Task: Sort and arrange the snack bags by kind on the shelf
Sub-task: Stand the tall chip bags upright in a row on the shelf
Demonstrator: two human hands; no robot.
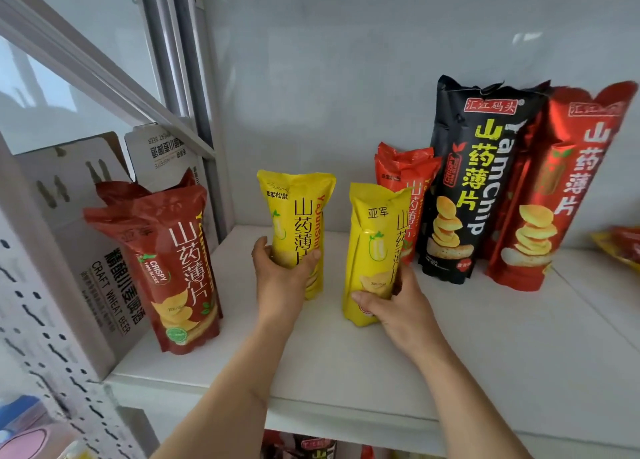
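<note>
Nearest, two bare forearms reach in over the front edge of the white shelf (346, 372). Left hand (282, 278) is wrapped around the lower part of the left yellow bag (298, 216), thumb at one side and fingers at the other; right hand (398, 306) is closed about the base of the right yellow bag (374, 247) in the same way. Both bags stand upright, a small gap apart, at mid-depth on the shelf. At near left stands the dark red bag (180, 268), with a second of its kind apparently behind it, beside a cardboard beer carton (104, 278). Farther right, two small red bags (412, 181) stand just behind the right yellow bag; beyond them a tall black bag (474, 181) and a tall red bag (561, 188) lean against the back wall, and more packets (620, 247) lie at the far right edge. The step in hand is judged to be pairing the two yellow bags. To do it well, keep the grip low so the light, air-filled bags stay upright, bring them side by side with labels facing front, seat the bases flat before letting go, and avoid nudging the small red bags behind.
</note>
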